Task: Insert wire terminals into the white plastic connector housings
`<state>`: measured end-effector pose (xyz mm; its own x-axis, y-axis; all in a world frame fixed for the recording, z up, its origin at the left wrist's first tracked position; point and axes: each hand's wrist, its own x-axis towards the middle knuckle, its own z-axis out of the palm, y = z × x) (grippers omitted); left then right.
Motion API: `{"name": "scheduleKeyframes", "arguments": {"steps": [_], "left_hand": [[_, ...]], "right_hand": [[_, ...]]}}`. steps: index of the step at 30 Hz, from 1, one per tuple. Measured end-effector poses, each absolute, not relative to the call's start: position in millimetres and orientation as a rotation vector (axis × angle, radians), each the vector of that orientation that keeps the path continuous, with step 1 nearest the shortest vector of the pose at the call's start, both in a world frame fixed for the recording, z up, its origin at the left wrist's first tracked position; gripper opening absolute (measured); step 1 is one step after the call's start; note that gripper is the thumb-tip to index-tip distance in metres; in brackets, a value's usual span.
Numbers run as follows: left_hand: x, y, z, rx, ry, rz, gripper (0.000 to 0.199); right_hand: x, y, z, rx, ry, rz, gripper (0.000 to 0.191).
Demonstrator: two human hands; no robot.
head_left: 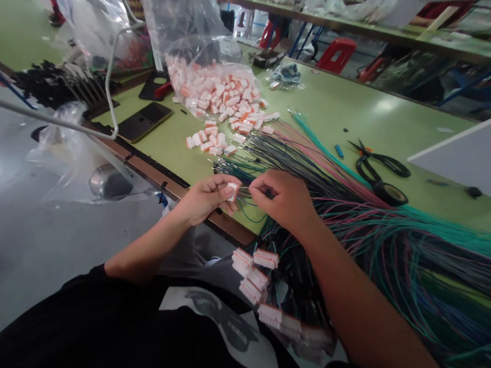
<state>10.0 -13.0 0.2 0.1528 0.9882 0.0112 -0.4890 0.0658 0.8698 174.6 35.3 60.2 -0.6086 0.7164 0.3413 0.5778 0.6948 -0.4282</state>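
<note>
head view: two bare hands work a small connector and a wire at the near edge of a green table [357,111].

the left hand [207,197] is closed around a small white connector [232,191], pinched between thumb and fingers just over the table's near edge. the right hand [283,199] is closed too, its fingertips pinching a thin wire [249,191] whose end sits right at the connector; the hands are almost touching. a broad bundle of coloured wires [396,239] fans across the table to the right, passing under the right forearm. loose white and orange connectors [208,141] lie beyond the hands, spilling from a clear plastic bag [211,85]. wired connectors [258,278] hang below the table edge. black scissors [378,162] lie beside a roll of black tape [390,193].
</note>
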Motion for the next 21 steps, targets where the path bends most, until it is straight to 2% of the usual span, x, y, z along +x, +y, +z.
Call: {"name": "scheduleKeyframes", "arguments": {"steps": [7, 17, 21], "left_hand": [[14, -18, 5, 0.958, 0.872, 1.308, 0.045], [17, -21, 9, 1.039, 0.983, 1.289, 0.041], [17, -21, 11, 1.052, 1.003, 1.289, 0.038]], "right_hand": [[171, 29, 61, -1.081, -2.437, 0.332, 0.013], [166, 25, 48, -1.108, -2.446, 0.348, 0.013], [167, 28, 49, -1.094, -2.373, 0.559, 0.012]]}}
